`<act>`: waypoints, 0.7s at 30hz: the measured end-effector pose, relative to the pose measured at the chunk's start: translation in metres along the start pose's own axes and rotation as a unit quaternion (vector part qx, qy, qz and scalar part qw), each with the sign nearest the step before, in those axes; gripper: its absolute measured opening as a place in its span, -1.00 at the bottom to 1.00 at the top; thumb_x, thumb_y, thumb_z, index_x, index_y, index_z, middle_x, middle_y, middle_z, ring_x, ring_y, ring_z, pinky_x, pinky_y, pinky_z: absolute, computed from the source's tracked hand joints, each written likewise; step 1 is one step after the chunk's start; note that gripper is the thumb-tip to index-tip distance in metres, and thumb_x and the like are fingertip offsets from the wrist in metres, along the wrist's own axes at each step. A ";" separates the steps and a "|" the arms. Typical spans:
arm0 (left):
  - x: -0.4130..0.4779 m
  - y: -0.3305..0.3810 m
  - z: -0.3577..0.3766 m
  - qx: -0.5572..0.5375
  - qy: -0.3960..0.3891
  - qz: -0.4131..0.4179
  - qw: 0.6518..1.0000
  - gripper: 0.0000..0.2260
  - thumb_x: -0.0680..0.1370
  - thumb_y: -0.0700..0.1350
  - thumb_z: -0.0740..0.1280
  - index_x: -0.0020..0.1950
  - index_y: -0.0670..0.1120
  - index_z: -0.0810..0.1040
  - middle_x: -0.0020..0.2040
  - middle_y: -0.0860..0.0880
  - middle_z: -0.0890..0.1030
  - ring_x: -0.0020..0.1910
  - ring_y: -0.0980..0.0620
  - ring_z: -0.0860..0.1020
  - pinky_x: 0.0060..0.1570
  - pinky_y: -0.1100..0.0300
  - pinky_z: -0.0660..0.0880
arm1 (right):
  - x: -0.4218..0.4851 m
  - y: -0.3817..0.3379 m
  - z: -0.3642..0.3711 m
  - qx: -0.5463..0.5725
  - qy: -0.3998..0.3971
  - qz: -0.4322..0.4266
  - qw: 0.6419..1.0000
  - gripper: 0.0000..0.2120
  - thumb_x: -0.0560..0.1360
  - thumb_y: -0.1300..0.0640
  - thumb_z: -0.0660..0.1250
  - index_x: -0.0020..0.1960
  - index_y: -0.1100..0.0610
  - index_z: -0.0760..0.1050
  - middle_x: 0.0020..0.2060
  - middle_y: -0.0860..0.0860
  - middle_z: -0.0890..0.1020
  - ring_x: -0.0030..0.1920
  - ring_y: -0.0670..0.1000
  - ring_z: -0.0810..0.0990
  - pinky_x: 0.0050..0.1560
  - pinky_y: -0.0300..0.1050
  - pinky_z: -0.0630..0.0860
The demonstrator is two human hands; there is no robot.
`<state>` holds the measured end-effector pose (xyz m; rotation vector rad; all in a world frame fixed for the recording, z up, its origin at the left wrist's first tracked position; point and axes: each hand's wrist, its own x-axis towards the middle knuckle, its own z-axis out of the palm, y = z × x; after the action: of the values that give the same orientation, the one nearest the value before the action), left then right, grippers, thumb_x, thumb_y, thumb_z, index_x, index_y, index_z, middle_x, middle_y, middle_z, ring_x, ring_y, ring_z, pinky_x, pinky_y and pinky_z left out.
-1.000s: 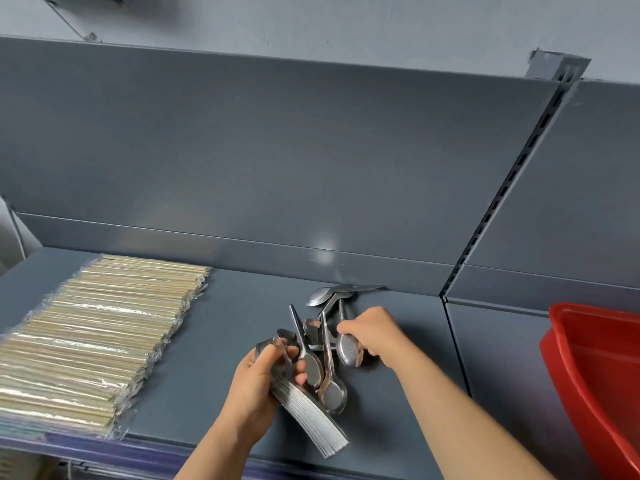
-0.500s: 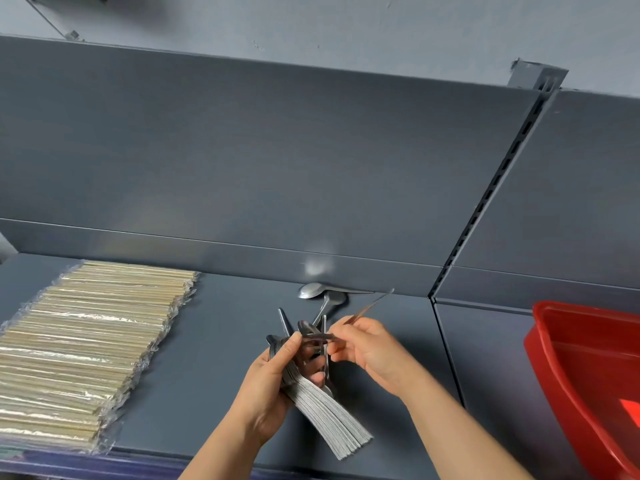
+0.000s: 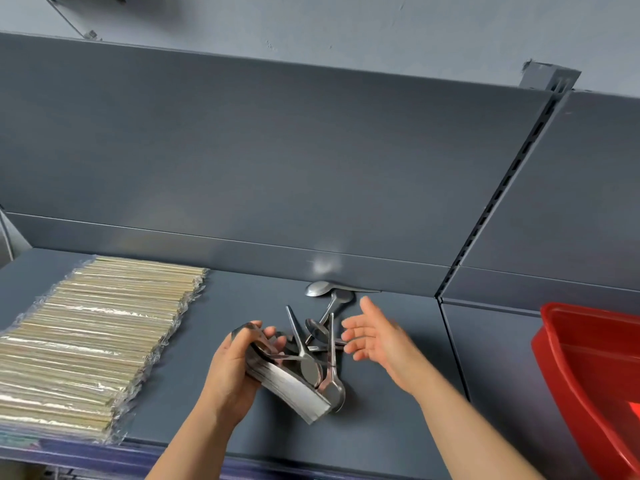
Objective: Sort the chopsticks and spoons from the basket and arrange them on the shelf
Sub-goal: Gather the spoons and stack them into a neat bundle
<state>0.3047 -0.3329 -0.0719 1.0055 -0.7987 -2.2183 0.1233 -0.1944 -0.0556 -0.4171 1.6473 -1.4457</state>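
My left hand grips a nested stack of steel spoons by the bowls, handles fanned toward the lower right, just above the grey shelf. Several loose spoons lie tangled on the shelf right beside the stack. Two more spoons lie against the back panel. My right hand hovers open to the right of the loose spoons, fingers spread, holding nothing. Wrapped chopsticks lie in a wide layered row on the shelf's left part.
A red plastic basket stands on the neighbouring shelf section at the right edge. A slotted upright divides the two sections. The grey back panel rises behind the shelf; the shelf's front edge runs along the bottom.
My right hand has let go of the spoon it pinched and pulled back to the right, fingers opening. The left hand still holds the stack, tilted slightly lower.
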 end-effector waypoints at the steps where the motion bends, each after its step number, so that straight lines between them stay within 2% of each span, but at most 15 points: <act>1: 0.001 0.001 -0.003 0.006 0.009 -0.001 1.000 -0.90 0.54 -0.23 0.26 0.02 -0.10 0.50 -0.14 -0.12 0.67 -0.22 -0.10 0.69 -0.28 0.10 0.54 | 0.004 0.002 0.003 -0.066 0.043 0.009 0.997 -0.60 0.54 -0.12 0.29 -0.02 0.26 0.56 -0.24 0.12 0.60 -0.38 0.00 0.56 -0.35 -0.19 0.47; 3: 0.001 0.001 -0.007 0.015 0.020 0.001 1.000 -0.91 0.53 -0.20 0.27 0.01 -0.10 0.51 -0.19 -0.10 0.67 -0.23 -0.09 0.68 -0.27 0.11 0.48 | 0.012 0.008 0.013 -0.214 0.083 0.016 0.973 -0.68 0.48 -0.04 0.39 -0.11 0.25 0.54 -0.33 0.08 0.56 -0.47 -0.05 0.53 -0.45 -0.22 0.43; 5: -0.001 -0.001 -0.007 0.014 0.017 0.001 1.000 -0.94 0.54 -0.19 0.28 -0.01 -0.10 0.50 -0.26 -0.09 0.65 -0.24 -0.10 0.68 -0.28 0.11 0.44 | 0.020 0.012 0.022 -0.335 0.088 0.016 0.938 -0.70 0.40 -0.04 0.41 -0.31 0.16 0.45 -0.46 0.06 0.47 -0.52 -0.02 0.52 -0.45 -0.24 0.36; 6: -0.002 -0.002 -0.007 0.009 0.015 -0.002 1.000 -0.96 0.54 -0.18 0.28 -0.03 -0.11 0.50 -0.26 -0.11 0.66 -0.25 -0.12 0.68 -0.30 0.11 0.46 | 0.023 0.013 0.026 -0.387 0.095 0.017 0.917 -0.67 0.38 -0.04 0.41 -0.41 0.11 0.37 -0.54 0.03 0.41 -0.54 0.01 0.49 -0.43 -0.23 0.32; 8: -0.005 -0.003 -0.008 -0.009 0.013 -0.014 1.000 -0.95 0.54 -0.18 0.30 -0.03 -0.14 0.51 -0.20 -0.16 0.69 -0.24 -0.15 0.68 -0.36 0.12 0.53 | 0.029 0.013 0.031 -0.445 0.117 0.013 0.887 -0.58 0.35 0.04 0.38 -0.51 0.12 0.23 -0.64 -0.03 0.27 -0.53 0.04 0.32 -0.45 -0.19 0.20; 10: -0.006 -0.006 -0.009 -0.015 0.011 -0.018 1.000 -0.92 0.54 -0.18 0.34 0.00 -0.15 0.51 -0.13 -0.18 0.70 -0.20 -0.17 0.69 -0.40 0.14 0.56 | 0.034 0.011 0.029 -0.414 0.131 0.003 0.901 -0.59 0.36 0.14 0.35 -0.52 0.11 0.17 -0.63 -0.04 0.20 -0.47 0.02 0.19 -0.45 -0.15 0.11; 14: -0.007 -0.012 -0.009 -0.002 -0.005 -0.011 1.000 -0.76 0.36 -0.14 0.48 -0.03 -0.12 0.56 -0.11 -0.16 0.70 -0.10 -0.16 0.69 -0.36 0.12 0.59 | 0.032 -0.005 0.009 -0.324 0.159 -0.007 0.932 -0.77 0.42 0.18 0.30 -0.38 0.13 0.35 -0.48 0.06 0.42 -0.43 0.05 0.31 -0.39 -0.16 0.20; 18: -0.006 -0.018 -0.005 -0.012 -0.044 -0.006 0.999 -0.70 0.33 -0.18 0.47 0.02 -0.14 0.54 -0.15 -0.15 0.67 -0.13 -0.11 0.69 -0.28 0.09 0.61 | 0.013 -0.020 -0.005 -0.057 0.161 -0.025 0.985 -0.83 0.51 0.30 0.23 -0.26 0.18 0.40 -0.47 0.06 0.50 -0.58 -0.04 0.35 -0.58 -0.22 0.21; 21: -0.006 -0.022 0.003 -0.009 -0.066 0.015 0.998 -0.74 0.32 -0.24 0.47 -0.02 -0.14 0.56 -0.19 -0.18 0.61 -0.25 -0.10 0.64 -0.24 0.05 0.61 | -0.005 -0.020 0.007 0.031 0.108 0.007 0.994 -0.89 0.54 0.32 0.24 -0.17 0.22 0.43 -0.47 0.08 0.58 -0.55 -0.02 0.48 -0.58 -0.22 0.35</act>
<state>0.3004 -0.3129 -0.0831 0.8398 -0.8445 -2.2801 0.1258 -0.2004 -0.0345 -0.2193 1.7644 -1.5714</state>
